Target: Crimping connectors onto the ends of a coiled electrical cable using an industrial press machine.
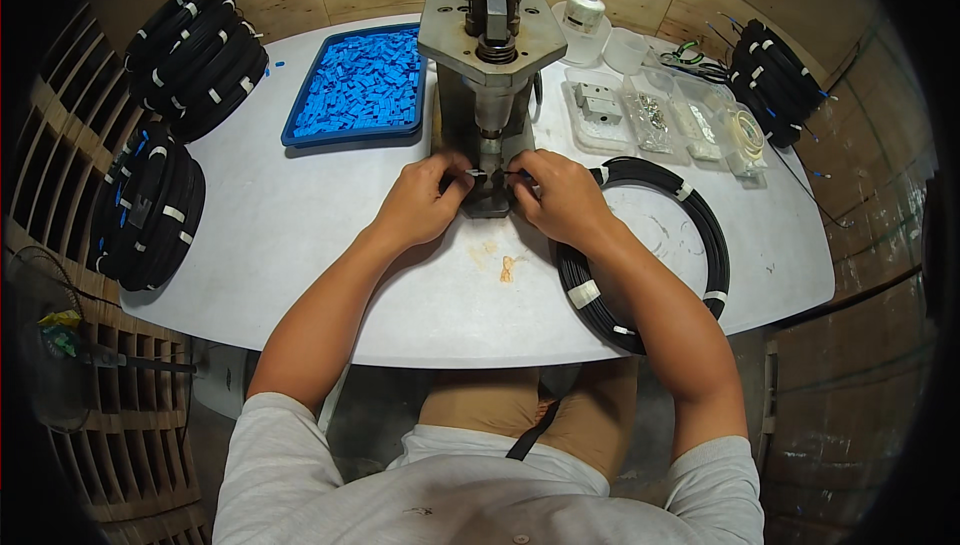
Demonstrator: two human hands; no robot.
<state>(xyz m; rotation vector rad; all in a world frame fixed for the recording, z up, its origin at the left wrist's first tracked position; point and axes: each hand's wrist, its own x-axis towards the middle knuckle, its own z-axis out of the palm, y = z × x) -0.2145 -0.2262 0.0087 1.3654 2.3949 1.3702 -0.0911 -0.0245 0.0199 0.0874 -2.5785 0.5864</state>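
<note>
A metal press stands upright at the back middle of the white table. Both hands meet at its lower end, one on each side of the ram tip. My left hand is closed in a pinch on a small dark piece with a pale tip, too small to name. My right hand pinches a thin black cable end pointing toward the press. Under my right forearm lies a coil of black cable bound with white tape.
A blue tray full of small blue pieces sits left of the press. Taped black cable coils are stacked at the far left, with more coils at the back right. Clear plastic boxes, a metal block and a white bottle stand right.
</note>
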